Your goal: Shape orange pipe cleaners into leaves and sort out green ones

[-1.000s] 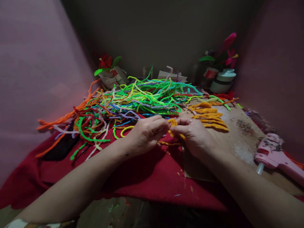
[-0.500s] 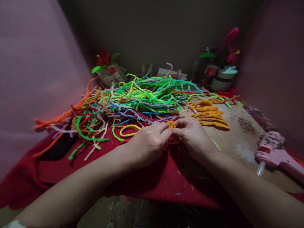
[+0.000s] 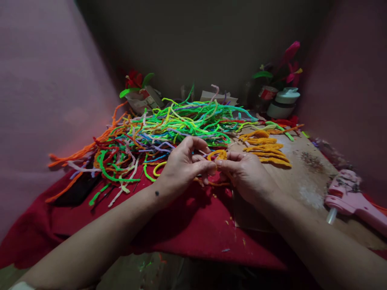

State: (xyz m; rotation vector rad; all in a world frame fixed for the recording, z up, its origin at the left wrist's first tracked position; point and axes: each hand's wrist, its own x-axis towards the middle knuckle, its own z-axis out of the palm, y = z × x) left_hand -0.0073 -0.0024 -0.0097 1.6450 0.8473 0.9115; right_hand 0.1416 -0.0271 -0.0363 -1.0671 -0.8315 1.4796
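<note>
My left hand (image 3: 181, 169) and my right hand (image 3: 246, 173) meet over the red cloth (image 3: 187, 221). Both pinch one orange pipe cleaner (image 3: 217, 155), which curls into a loop above the fingertips and trails down between the hands. My left index finger is lifted while the thumb and other fingers press the stem. Right behind the hands lies a big tangled heap of pipe cleaners (image 3: 163, 129) in green, orange, blue and purple. A row of folded orange pipe-cleaner pieces (image 3: 266, 147) lies just right of the hands on a cardboard sheet (image 3: 302, 177).
A pink glue gun (image 3: 350, 199) lies on the cardboard at the right edge. At the back right stand a white lidded jar (image 3: 284, 102) and pink artificial flowers (image 3: 288, 64). A red flower with green leaves (image 3: 136, 82) stands at the back left. Walls close in on three sides.
The orange pipe cleaner has opened from a tight bunch into a visible loop above the fingers. My left index finger has lifted, and both hands have shifted slightly.
</note>
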